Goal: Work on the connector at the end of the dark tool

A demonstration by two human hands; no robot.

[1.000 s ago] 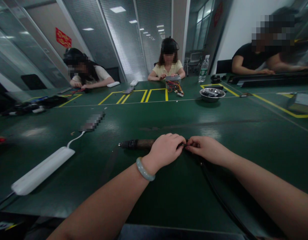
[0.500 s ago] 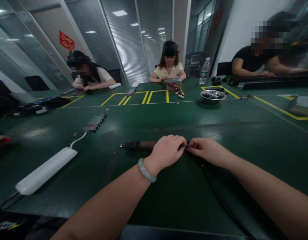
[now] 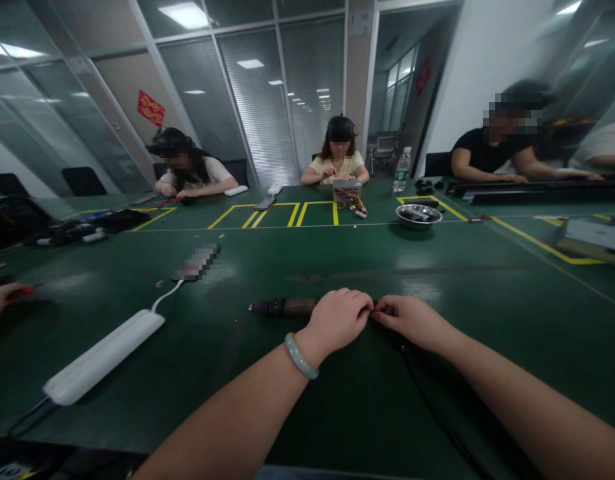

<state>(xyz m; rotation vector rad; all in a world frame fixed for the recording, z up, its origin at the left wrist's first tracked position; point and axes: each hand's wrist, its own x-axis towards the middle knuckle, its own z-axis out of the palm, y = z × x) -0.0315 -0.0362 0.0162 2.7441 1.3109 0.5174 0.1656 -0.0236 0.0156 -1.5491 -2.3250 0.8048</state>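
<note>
A dark cylindrical tool (image 3: 282,307) with a metal tip lies on the green table (image 3: 297,373), its tip pointing left. My left hand (image 3: 341,317), with a pale green bangle at the wrist, is closed round the tool's right end and covers it. Close against it, my right hand (image 3: 404,319) pinches the black cable (image 3: 427,390) where it meets the tool. The fingers hide the joint itself. From there the cable runs down and right, partly beneath my right forearm.
A white power strip (image 3: 104,357) and a phone (image 3: 197,261) lie on the left. A metal bowl (image 3: 418,217) stands beyond my hands, near a bottle (image 3: 402,171). Another person's hand (image 3: 2,300) is at the left edge; several people sit across the table.
The whole view has tilted up, so the table and far people sit lower in the picture. My two hands keep the same hold on tool and cable.
</note>
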